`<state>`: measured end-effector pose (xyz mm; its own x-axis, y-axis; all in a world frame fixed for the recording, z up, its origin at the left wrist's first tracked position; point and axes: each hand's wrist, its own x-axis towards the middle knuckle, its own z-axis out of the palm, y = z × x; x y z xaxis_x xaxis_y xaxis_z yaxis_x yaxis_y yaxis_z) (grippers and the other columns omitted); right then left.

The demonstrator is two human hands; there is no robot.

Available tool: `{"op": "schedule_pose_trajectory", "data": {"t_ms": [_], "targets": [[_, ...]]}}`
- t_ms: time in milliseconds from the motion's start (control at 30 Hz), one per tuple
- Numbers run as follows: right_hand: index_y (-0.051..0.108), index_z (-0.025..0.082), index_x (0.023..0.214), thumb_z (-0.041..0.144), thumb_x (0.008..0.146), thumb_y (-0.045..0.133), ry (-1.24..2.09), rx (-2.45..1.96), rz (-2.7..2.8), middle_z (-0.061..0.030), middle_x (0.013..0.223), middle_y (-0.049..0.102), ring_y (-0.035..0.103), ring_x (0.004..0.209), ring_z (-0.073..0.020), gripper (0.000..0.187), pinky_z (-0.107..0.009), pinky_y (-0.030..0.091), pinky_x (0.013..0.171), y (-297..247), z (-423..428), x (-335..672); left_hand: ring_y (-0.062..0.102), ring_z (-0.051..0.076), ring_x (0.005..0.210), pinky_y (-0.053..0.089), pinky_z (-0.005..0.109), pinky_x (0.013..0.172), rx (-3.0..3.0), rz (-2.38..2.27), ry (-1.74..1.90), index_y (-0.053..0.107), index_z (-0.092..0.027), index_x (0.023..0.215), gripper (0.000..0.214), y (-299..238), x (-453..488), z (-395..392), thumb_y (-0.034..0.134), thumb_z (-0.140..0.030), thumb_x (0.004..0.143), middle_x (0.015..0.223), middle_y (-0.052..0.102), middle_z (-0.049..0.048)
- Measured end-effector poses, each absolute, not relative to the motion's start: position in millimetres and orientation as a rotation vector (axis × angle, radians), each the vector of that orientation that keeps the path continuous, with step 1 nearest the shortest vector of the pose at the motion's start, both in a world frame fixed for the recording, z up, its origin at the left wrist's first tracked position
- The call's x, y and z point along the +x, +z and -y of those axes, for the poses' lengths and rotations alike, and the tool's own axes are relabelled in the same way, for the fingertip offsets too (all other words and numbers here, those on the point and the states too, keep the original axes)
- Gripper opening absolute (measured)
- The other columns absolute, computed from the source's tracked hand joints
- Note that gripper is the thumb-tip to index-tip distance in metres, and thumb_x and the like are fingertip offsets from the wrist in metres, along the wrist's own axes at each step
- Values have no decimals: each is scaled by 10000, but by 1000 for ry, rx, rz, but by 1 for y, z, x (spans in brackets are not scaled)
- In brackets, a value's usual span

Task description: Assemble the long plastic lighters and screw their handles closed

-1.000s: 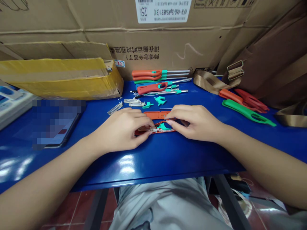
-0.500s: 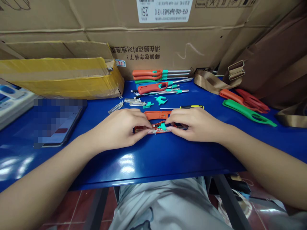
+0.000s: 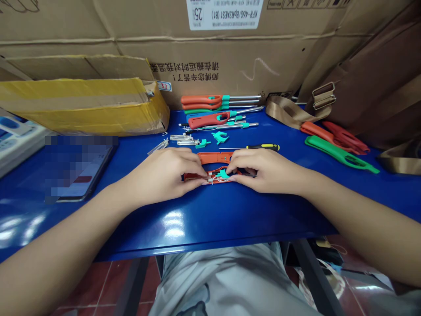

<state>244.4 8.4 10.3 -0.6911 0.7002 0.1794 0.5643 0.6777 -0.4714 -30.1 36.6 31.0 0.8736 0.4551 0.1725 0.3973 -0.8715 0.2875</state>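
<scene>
An orange lighter casing half (image 3: pixel 218 180) lies on the blue table between my hands, with a teal trigger (image 3: pixel 222 174) and thin white wires inside it. My left hand (image 3: pixel 176 173) is closed around the casing's left end, thumb along its near edge. My right hand (image 3: pixel 263 170) pinches the casing's right part, fingertips against the teal trigger; the fingers partly hide what lies there. Just behind lies a second orange casing half (image 3: pixel 213 157). Beyond it are a yellow-and-black screwdriver (image 3: pixel 263 147), loose teal triggers (image 3: pixel 220 137) and clear lighter tanks (image 3: pixel 182 138).
Several long-necked lighters (image 3: pixel 205 102) are stacked at the back. A yellow-taped carton (image 3: pixel 115 115) and a phone (image 3: pixel 87 175) are on the left. Green casing (image 3: pixel 340 153) and red casing (image 3: pixel 345 138) pieces lie right, near a brown strap (image 3: pixel 286 112).
My left fingertips have slid slightly left along the casing, uncovering more of the wires beside the teal trigger. My right hand has barely moved.
</scene>
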Motion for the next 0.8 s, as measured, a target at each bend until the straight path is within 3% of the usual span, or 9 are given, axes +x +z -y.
{"op": "schedule_pose_trajectory", "data": {"t_ms": [333, 800], "targets": [[746, 182, 976, 220, 931, 647, 600, -998, 2504, -52, 958, 729, 647, 822, -159, 115, -282, 470, 731, 9, -9, 242, 712, 206, 871, 547, 329, 767, 2934, -658, 244, 808, -257, 1055, 205, 31, -30, -33, 622, -247, 968, 926, 770, 39], [735, 189, 983, 177, 930, 617, 594, -982, 2566, -57, 969, 729, 662, 848, -172, 131, -295, 496, 759, 13, -8, 244, 725, 196, 949, 554, 306, 841, 2909, -694, 346, 749, -235, 1085, 197, 32, -29, -28, 588, -285, 982, 1056, 772, 31]]}}
